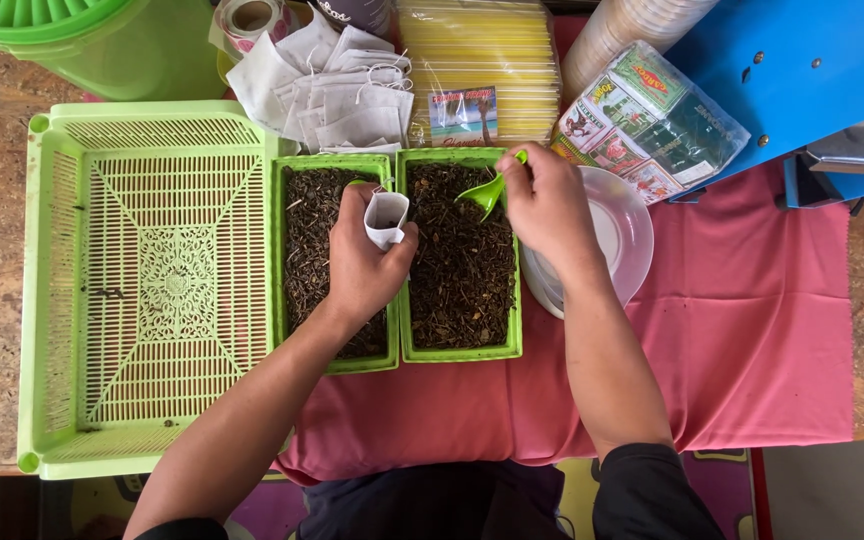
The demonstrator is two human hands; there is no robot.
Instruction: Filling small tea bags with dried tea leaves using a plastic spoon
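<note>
My left hand (362, 265) holds a small white paper bag (386, 218) upright and open at the top, over the gap between two green trays. My right hand (547, 205) grips a small green plastic spoon (484, 190), its scoop pointing down-left toward the bag, just above the right green tray (514, 300). Both the right tray and the left green tray (278, 260) are full of dark dried loose leaves (462, 270).
A large empty light-green lattice basket (152, 270) lies left. A heap of white empty bags with strings (337, 85) sits behind the trays, beside yellow packets (477, 60) and printed sachets (647, 120). A white plate (627, 235) rests on the pink cloth (752, 330). A blue machine (802, 70) stands at right.
</note>
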